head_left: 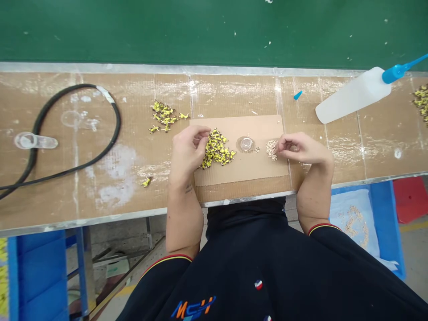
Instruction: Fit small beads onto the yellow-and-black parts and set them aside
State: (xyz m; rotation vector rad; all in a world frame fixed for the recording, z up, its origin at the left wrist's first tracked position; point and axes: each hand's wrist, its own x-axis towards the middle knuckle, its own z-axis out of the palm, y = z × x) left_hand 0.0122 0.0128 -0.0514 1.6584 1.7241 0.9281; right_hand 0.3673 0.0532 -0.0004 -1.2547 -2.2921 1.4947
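Observation:
My left hand (190,150) is at the left side of a pile of small yellow and dark pieces (219,149), its fingers curled and thumb drawn in towards them. What the fingertips hold, if anything, is too small to tell. On the other side, my right hand (302,149) pinches at the edge of a heap of tiny pale beige pieces (271,150); its fingertips hide anything in them. Between the two piles stands a small clear round dish (246,143), with a few pale bits beside it. All this lies on a flat cardboard sheet (254,171).
A white squeeze bottle (354,96) with a blue nozzle lies at right, near a small blue cap (298,95). More yellow pieces (164,115) lie left of the sheet. A black cable (118,118) loops further left. Blue bins (388,223) stand below the table edge.

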